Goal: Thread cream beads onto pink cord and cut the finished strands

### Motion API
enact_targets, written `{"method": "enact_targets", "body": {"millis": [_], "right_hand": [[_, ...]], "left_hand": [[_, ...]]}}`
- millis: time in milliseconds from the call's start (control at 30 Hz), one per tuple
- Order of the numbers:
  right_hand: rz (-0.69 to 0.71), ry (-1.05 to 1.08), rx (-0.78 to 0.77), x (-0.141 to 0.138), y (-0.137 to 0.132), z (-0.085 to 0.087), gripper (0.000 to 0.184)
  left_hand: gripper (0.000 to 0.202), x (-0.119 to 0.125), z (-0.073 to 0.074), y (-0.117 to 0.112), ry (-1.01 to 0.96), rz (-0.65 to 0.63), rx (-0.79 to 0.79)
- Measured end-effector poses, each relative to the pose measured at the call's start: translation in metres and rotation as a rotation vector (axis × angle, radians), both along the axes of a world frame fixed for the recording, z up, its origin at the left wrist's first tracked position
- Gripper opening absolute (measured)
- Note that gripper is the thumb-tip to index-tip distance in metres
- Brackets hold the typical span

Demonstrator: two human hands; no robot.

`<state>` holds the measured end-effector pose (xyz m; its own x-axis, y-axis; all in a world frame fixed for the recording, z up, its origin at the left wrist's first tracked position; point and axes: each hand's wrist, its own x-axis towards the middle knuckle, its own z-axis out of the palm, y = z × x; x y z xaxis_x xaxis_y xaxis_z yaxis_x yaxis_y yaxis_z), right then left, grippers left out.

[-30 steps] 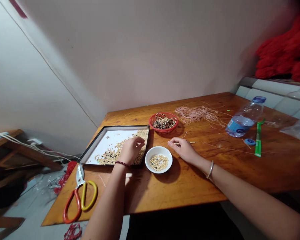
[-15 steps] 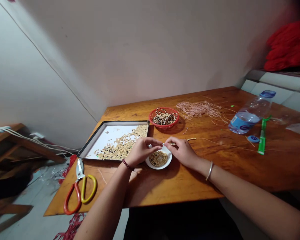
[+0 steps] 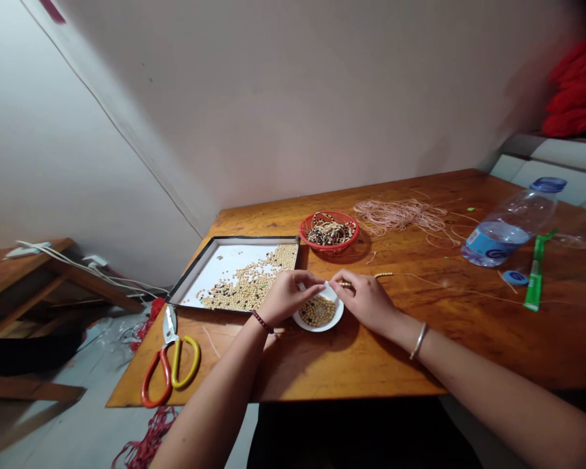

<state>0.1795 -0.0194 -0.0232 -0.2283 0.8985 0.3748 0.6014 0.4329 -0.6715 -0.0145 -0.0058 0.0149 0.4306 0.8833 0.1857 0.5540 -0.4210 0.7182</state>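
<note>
My left hand (image 3: 289,296) hovers at the left rim of a small white bowl (image 3: 340,318), thumb and fingertips pinched together; what they hold is too small to make out. Fingers closed, my right hand (image 3: 366,298) grips a beaded cord at the bowl's right side. Pale beads on that cord (image 3: 383,275) show beyond the knuckles, and its thin bare end trails right across the table. Loose tan and dark beads (image 3: 317,311) lie in the bowl under my fingertips. The two hands' fingertips nearly meet above it.
A black-edged tray (image 3: 188,277) of loose beads stands left, with scissors (image 3: 170,355) before it. Behind are a red basket (image 3: 328,249) of strung beads and a pink cord heap (image 3: 403,215). Rightward stand a water bottle (image 3: 498,238), blue cap (image 3: 515,278) and green strip (image 3: 535,277).
The camera view has swung slightly left, so everything sits further right in the picture. Both hands stay at the bowl with fingertips close together.
</note>
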Motion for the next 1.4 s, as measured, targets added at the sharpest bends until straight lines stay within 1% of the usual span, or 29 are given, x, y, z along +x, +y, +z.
{"method": "enact_targets", "body": {"millis": [100,233,367,500,633,800,967,1100,1233,1300,1400], "right_hand": [[-0.018,-0.034,0.035,0.000,0.000,-0.001,0.027],[-0.052,-0.102,0.099,0.001,-0.002,0.000,0.027],[-0.081,-0.170,0.149,0.000,-0.003,-0.003,0.024],[-0.083,-0.224,0.188,0.000,-0.003,-0.007,0.023],[-0.084,-0.224,0.204,0.000,-0.003,-0.008,0.025],[-0.077,-0.141,0.172,0.000,-0.002,-0.008,0.022],[-0.075,-0.019,0.109,0.000,0.000,-0.008,0.021],[-0.071,-0.033,0.141,-0.001,0.000,-0.010,0.021],[-0.068,-0.035,0.145,-0.001,-0.001,-0.010,0.024],[-0.062,0.007,0.097,-0.001,0.000,-0.008,0.025],[-0.024,0.125,-0.016,-0.001,0.002,-0.007,0.027]], "left_hand": [[0.020,0.002,-0.003,-0.001,-0.011,0.016,0.033],[0.021,0.009,-0.008,-0.004,0.004,0.101,0.100],[0.015,0.015,-0.015,-0.005,0.107,0.187,0.209],[0.017,0.017,-0.021,-0.006,0.229,0.208,0.349],[0.019,0.017,-0.025,-0.008,0.242,0.233,0.387],[0.019,0.018,-0.027,-0.008,0.222,0.226,0.383],[0.022,0.017,-0.026,-0.009,0.235,0.199,0.475],[0.019,0.018,-0.027,-0.011,0.246,0.144,0.545],[0.012,0.018,-0.026,-0.010,0.192,0.155,0.529],[0.009,0.018,-0.024,-0.009,0.137,0.163,0.488],[0.010,0.017,-0.020,-0.008,0.063,0.167,0.402]]}}
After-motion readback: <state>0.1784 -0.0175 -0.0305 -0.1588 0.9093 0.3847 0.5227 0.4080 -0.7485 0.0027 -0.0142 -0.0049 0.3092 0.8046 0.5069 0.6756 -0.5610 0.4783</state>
